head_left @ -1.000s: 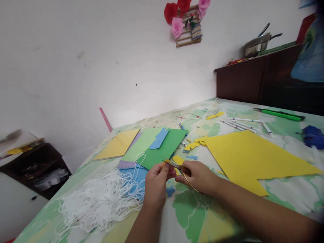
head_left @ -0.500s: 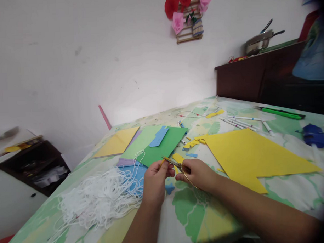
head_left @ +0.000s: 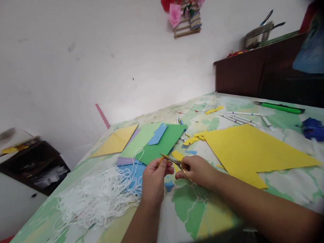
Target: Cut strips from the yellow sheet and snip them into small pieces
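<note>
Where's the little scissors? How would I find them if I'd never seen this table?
Start at the big yellow sheet on the table, then look just left of it to the two hands in front. The scissors are in the right hand, their tips by the left hand. They are the only thin gold metal thing among soft paper and white string.

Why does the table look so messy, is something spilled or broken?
Nothing looks broken. A tangled heap of white string sprawls beside the left hand, and small yellow scraps lie scattered above the right hand, which holds scissors.
</note>
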{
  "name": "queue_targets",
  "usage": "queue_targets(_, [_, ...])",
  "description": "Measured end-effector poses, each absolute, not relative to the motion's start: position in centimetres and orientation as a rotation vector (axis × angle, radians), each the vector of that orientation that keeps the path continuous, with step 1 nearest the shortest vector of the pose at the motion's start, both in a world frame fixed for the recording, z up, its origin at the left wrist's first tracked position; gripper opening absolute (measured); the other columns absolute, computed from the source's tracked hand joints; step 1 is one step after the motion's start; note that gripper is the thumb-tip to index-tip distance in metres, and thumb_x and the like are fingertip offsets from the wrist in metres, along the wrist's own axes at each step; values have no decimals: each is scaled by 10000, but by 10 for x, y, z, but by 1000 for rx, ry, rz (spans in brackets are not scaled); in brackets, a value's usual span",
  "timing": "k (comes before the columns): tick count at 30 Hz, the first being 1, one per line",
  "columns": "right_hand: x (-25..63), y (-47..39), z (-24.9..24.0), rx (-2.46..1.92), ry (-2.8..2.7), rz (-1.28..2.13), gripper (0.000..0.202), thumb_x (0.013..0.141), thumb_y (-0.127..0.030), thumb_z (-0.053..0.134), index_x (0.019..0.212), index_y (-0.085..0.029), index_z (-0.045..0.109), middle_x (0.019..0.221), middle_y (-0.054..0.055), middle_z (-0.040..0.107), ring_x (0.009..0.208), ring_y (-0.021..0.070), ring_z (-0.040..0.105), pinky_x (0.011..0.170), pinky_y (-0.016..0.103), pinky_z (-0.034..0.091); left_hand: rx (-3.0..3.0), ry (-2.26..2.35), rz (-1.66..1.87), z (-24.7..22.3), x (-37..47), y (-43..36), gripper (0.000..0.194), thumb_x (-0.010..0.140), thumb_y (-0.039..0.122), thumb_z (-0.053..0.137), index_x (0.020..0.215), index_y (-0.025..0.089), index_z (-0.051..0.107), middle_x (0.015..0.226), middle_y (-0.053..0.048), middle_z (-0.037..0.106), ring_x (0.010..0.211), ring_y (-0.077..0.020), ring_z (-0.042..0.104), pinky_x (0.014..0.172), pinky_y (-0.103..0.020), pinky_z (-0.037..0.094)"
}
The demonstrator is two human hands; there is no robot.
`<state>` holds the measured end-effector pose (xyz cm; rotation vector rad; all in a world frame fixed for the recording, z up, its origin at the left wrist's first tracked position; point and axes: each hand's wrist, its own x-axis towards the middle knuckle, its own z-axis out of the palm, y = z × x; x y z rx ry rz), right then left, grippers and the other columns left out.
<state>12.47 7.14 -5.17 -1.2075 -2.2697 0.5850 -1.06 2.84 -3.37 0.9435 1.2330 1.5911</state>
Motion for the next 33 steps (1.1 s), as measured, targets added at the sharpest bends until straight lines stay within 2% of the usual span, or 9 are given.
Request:
queue_targets(5, [125, 71, -51, -1205, -2266, 572, 367, 600, -504, 600, 535, -178, 446, 494, -50, 423, 473, 84, 351, 425, 190, 209, 950, 1211, 1588, -35, -11, 29, 169, 610, 296, 618, 613, 129, 591, 555, 7, 591, 462, -76, 518, 479, -209, 431])
queue_targets(11, [125, 69, -52, -1163, -2274, 570, 384, 653, -548, 519, 581, -178, 449, 531, -40, 437, 480, 85, 333, 431, 193, 204, 994, 1201, 1585, -35, -12, 30, 188, 619, 300, 612, 627, 113, 597, 558, -5, 581, 469, -87, 519, 473, -218, 436])
queue_targets(18, [125, 71, -55, -1177, -2294, 523, 422, 657, -592, 478, 595, -176, 445, 540, -31, 440, 488, 91, 333, 443, 198, 202, 923, 1222, 1618, -37, -12, 31, 188, 596, 292, 633, 631, 110, 604, 556, -9, 600, 469, -87, 535, 490, -217, 453])
queue_targets(33, [123, 70, -57, -1200, -2289, 509, 383, 655, -555, 512, 594, -181, 452, 533, -26, 461, 482, 96, 346, 441, 195, 196, 976, 1221, 1623, -44, -11, 32, 162, 631, 302, 608, 606, 142, 603, 525, 22, 588, 465, -80, 529, 465, -194, 431])
